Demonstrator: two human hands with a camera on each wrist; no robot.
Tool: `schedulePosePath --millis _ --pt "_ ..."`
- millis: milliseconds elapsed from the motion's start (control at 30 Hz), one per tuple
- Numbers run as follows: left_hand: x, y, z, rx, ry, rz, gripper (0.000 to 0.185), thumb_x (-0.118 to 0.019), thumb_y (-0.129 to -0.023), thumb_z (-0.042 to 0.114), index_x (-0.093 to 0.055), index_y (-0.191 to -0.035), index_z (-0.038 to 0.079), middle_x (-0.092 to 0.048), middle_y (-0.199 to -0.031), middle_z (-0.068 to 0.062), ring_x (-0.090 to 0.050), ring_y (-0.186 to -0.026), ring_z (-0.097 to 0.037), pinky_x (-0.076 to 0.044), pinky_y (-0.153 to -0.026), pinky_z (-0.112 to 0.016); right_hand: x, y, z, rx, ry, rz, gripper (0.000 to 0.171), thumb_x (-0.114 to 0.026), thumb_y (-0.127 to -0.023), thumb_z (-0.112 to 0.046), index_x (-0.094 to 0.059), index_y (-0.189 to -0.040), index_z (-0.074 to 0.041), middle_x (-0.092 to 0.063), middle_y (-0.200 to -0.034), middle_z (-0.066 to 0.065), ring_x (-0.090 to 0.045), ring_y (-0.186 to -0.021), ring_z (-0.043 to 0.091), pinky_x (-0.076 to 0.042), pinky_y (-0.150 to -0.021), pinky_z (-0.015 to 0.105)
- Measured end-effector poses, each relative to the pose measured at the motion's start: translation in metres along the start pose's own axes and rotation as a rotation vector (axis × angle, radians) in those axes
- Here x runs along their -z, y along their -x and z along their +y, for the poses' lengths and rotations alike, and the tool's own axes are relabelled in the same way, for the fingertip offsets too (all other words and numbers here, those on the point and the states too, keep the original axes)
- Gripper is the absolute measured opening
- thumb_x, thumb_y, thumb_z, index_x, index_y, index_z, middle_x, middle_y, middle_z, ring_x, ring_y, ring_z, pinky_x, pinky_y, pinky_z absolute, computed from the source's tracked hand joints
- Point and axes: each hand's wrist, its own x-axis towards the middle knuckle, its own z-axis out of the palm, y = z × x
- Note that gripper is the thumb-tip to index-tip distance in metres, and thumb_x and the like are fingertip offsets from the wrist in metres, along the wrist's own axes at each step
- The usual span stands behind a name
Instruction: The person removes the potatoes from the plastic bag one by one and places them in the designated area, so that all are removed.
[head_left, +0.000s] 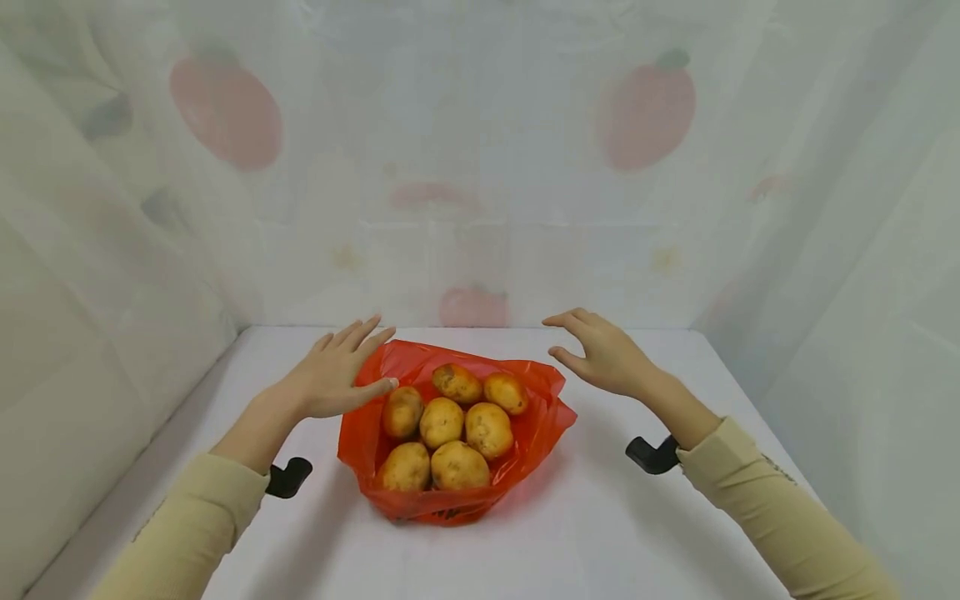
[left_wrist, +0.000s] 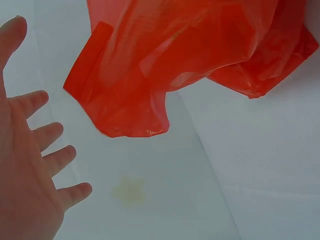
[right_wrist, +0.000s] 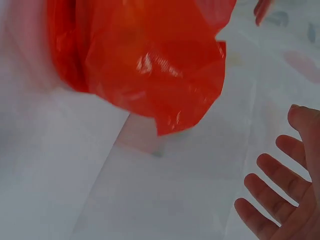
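A red plastic bag (head_left: 534, 454) stands wide at the mouth on the white table, with several potatoes (head_left: 460, 464) showing inside it. My left hand (head_left: 330, 379) hovers at the bag's left edge, fingers spread and thumb overlapping the rim in the head view. In the left wrist view the bag's crumpled side (left_wrist: 132, 100) lies beyond the fingertips, with nothing in the hand. Off the bag's right side, my right hand (head_left: 606, 354) is held in the air, its fingers loosely bent and holding nothing. The right wrist view shows the bag (right_wrist: 155, 65) apart from those fingers.
White fabric curtains (head_left: 480, 167) with faded fruit prints enclose the table (head_left: 600, 533) at the back and on both sides. A black strap piece (head_left: 654, 456) sits at the right wrist, and a similar one (head_left: 288, 478) at the left wrist.
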Motion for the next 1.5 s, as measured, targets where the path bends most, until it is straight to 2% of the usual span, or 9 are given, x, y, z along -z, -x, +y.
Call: schedulePosePath --millis 267,700,1033,1300,1500 --pt "-0.010 0.004 0.001 0.000 0.011 0.006 0.080 -0.040 -0.086 0.066 -0.022 -0.147 0.019 -0.011 -0.154 -0.012 -0.013 -0.138 -0.039 -0.011 -0.105 -0.064 -0.009 -0.004 -0.019 0.059 -0.067 0.001 0.040 -0.062 -0.088 -0.025 -0.053 -0.125 -0.012 -0.056 -0.119 0.003 -0.054 -0.109 0.021 -0.047 -0.092 0.039" --pt "-0.023 0.012 -0.003 0.004 0.024 0.015 0.082 -0.043 -0.083 0.067 -0.023 -0.147 0.020 -0.013 -0.153 -0.013 -0.020 -0.136 -0.038 -0.015 -0.105 -0.062 -0.025 -0.005 -0.035 0.072 -0.159 -0.023 0.039 -0.063 -0.088 -0.023 -0.053 -0.125 -0.015 -0.056 -0.119 0.001 -0.056 -0.102 0.018 -0.051 -0.086 0.035" --pt "-0.029 0.016 -0.007 0.002 0.033 0.046 0.084 -0.056 -0.080 0.061 -0.026 -0.146 0.020 -0.019 -0.150 -0.017 -0.024 -0.133 -0.042 -0.020 -0.103 -0.063 -0.034 -0.005 -0.045 0.098 -0.196 -0.048 0.040 -0.064 -0.087 -0.023 -0.053 -0.125 -0.017 -0.056 -0.115 -0.001 -0.057 -0.101 0.016 -0.051 -0.083 0.031" --pt "-0.038 0.020 -0.015 0.017 0.071 0.061 0.086 -0.060 -0.077 0.061 -0.030 -0.145 0.019 -0.024 -0.148 -0.019 -0.035 -0.126 -0.044 -0.029 -0.099 -0.062 -0.040 -0.005 -0.055 0.105 -0.257 -0.125 0.040 -0.060 -0.089 -0.024 -0.051 -0.127 -0.017 -0.056 -0.118 -0.001 -0.055 -0.106 0.014 -0.048 -0.089 0.034" --pt "-0.044 0.024 -0.019 0.084 0.130 0.010 0.090 -0.062 -0.073 0.063 -0.027 -0.146 0.022 -0.025 -0.148 -0.017 -0.034 -0.127 -0.042 -0.030 -0.097 -0.063 -0.048 -0.002 -0.058 0.051 -0.305 -0.223 0.045 -0.058 -0.090 -0.027 -0.046 -0.133 -0.020 -0.053 -0.120 0.000 -0.054 -0.108 0.014 -0.048 -0.090 0.038"
